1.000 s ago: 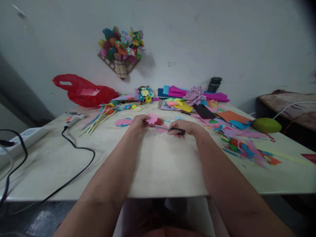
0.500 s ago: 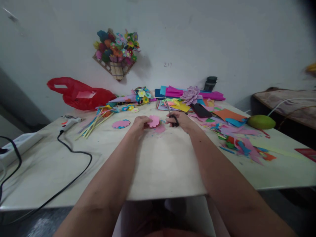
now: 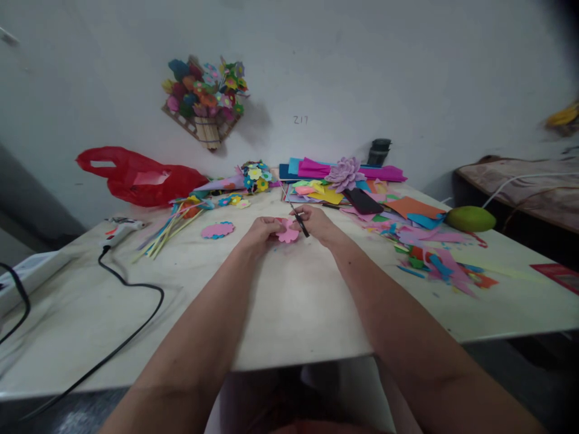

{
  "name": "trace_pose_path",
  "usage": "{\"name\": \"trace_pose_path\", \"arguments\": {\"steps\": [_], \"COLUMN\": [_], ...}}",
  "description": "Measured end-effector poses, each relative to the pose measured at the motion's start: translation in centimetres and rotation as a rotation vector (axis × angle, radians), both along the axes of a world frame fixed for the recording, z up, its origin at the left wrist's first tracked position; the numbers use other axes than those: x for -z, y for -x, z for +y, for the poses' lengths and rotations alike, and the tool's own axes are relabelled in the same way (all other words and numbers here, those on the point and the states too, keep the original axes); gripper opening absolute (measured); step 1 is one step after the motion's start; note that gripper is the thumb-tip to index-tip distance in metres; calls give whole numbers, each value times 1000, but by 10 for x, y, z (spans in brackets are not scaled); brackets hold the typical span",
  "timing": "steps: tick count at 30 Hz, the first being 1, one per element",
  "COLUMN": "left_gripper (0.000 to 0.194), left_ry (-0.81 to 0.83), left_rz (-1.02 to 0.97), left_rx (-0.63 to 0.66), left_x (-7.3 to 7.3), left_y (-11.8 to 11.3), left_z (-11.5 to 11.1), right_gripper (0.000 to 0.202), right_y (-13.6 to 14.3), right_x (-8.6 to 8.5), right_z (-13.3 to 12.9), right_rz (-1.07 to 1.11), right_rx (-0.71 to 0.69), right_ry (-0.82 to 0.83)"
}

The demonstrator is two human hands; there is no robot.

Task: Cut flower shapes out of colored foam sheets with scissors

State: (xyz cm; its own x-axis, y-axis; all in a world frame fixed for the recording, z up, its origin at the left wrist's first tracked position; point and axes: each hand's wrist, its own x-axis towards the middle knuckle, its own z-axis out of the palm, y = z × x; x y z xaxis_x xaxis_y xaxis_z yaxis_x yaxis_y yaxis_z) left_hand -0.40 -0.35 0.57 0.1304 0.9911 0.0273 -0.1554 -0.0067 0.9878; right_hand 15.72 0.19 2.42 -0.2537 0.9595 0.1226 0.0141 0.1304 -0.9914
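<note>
Pinched in my left hand (image 3: pixel 265 232) is a pink flower cutout (image 3: pixel 288 231) with a scalloped edge, held just over the table. My right hand (image 3: pixel 314 223) grips a pair of scissors (image 3: pixel 301 224) by the black handles; the blades point up and away to the left, beyond the cutout. Fingers of my right hand are close to the cutout's right edge; whether they touch it I cannot tell. Left of my hands lies a pink scalloped piece over a blue one (image 3: pixel 218 230).
A glue gun (image 3: pixel 122 232) with a black cord lies left, near a power strip (image 3: pixel 34 274). Behind are a red plastic bag (image 3: pixel 140 181), paper flowers (image 3: pixel 256 176) and coloured sheets (image 3: pixel 328 194). Right are a dark phone (image 3: pixel 362 201), scraps (image 3: pixel 446 265) and a green mango-like fruit (image 3: pixel 470 219).
My hands have come closer together. The pink cutout has turned and shifted slightly right. The scissors have swung further left, and the whole view has shifted a little.
</note>
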Motion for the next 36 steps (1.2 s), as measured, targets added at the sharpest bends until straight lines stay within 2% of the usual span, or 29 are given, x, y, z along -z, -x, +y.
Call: {"name": "trace_pose_path", "arguments": {"steps": [7,12,16,22,25,29,36], "left_gripper": [12,15,15,21,20,19,22], "left_ry": [38,33,33,-28,-59,-100,-91], "left_rz": [-61,-156,-195,-221,-234,-284,-373], "left_rx": [-5,23,-45,-174,-252,-314,-346], "left_x": [-4,2,4,-2,-4,-4,-2], "left_y": [-1,-3,-5,-3,2,6,8], "left_z": [-2,1,2,1,1,3,6], "right_gripper": [36,38,39,38,34,37,42], "right_y": [4,11,16,12,4,-6,-10], "right_x": [1,6,9,3,2,7,6], "right_z": [1,4,6,1,1,4,-4], "right_rz": [46,124,134,103,27,-51,-75], "right_rx": [121,195,256,280,208,1,-227], "right_ry": [-34,-40,-45,27,67,47,5]}}
